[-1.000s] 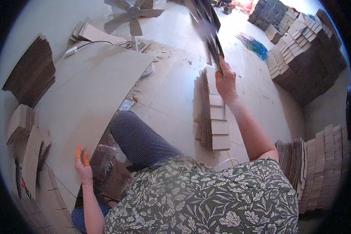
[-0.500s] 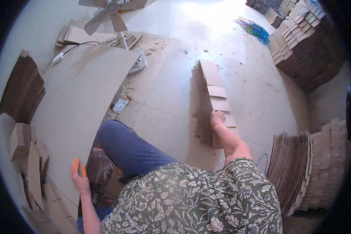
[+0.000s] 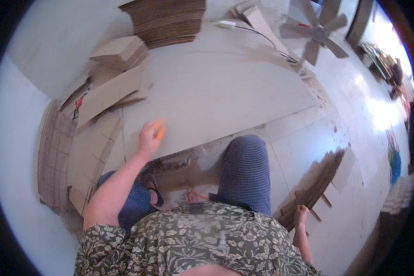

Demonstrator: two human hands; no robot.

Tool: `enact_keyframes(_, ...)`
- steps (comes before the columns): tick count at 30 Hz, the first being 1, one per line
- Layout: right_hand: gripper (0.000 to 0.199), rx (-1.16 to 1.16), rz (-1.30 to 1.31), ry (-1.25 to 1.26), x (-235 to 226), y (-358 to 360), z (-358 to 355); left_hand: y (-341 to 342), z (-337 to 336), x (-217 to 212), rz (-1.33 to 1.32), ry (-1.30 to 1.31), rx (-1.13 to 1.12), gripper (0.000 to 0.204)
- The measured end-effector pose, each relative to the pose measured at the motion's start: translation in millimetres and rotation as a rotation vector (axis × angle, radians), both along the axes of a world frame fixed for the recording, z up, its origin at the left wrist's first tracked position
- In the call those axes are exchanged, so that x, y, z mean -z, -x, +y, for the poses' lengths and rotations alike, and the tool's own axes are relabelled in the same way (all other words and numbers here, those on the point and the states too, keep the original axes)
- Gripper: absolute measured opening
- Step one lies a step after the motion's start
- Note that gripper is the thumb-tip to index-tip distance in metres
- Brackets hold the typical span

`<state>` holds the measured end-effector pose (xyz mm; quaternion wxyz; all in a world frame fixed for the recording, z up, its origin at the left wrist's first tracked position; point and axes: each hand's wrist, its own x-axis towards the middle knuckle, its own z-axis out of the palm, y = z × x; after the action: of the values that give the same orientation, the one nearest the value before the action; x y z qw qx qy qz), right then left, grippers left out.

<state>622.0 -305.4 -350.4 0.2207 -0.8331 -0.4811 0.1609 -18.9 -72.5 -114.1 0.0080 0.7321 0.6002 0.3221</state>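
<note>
My left hand (image 3: 151, 138) is over the near edge of a wide pale tabletop (image 3: 207, 96), with orange covers on two of its fingers. Those fingers are stretched out and nothing shows in them. Down at my right, my right hand (image 3: 301, 214) is closed at the edge of a long stack of flat cardboard pieces (image 3: 324, 177) standing on the floor. Its fingers are curled against the cardboard and partly hidden. Some pieces in this stack jut out to the side.
Folded cardboard (image 3: 119, 50) and loose strips (image 3: 110, 94) lie on the table's left side. A brown cardboard stack (image 3: 168, 23) stands at the back, another (image 3: 55, 156) at far left. A fan (image 3: 318, 33) with a cable stands beyond the table; coloured straps (image 3: 393, 156) lie far right.
My view has swung left toward the table. My left hand has moved up and inward over the tabletop. The right hand stays at the cardboard stack, now lower right in view.
</note>
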Motion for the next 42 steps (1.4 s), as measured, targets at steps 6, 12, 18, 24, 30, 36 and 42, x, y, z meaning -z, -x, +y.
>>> enact_keyframes(6, 0.012, -0.219, 0.154, -0.461, -95.5, 106.2, 99.9, 88.5, 51.9, -29.0, 0.244, -0.154, -0.330, 0.044)
enact_keyframes(12, 0.016, -0.513, 0.238, -0.740, -253.9, 231.7, 175.2, 132.1, 110.7, -44.8, 0.357, 0.072, -0.441, 0.039)
enact_keyframes(18, 0.011, -0.868, 0.560, -0.547, -282.7, 327.2, 200.3, 176.0, 135.0, -50.5, 0.081, 0.139, -0.411, 0.029)
enact_keyframes(24, 0.033, -0.751, 1.318, 0.049, -280.6, 369.7, 219.1, 87.9, 70.7, -47.6, -0.374, 0.031, 0.089, 0.029)
enact_keyframes(30, 0.038, -0.427, 1.717, 0.128, -265.9, 400.4, 231.0, -7.9, -46.3, -40.6, 0.115, -0.004, 0.525, 0.038)
enact_keyframes(36, 0.021, -0.486, 1.156, -0.036, -273.0, 381.5, 215.5, 97.6, -82.2, -25.2, 0.248, 0.082, -0.287, 0.062)
enact_keyframes(42, 0.021, -0.682, 1.026, -0.168, -259.2, 383.2, 209.1, 182.5, -111.7, -36.7, 0.314, 0.550, -0.770, 0.060)
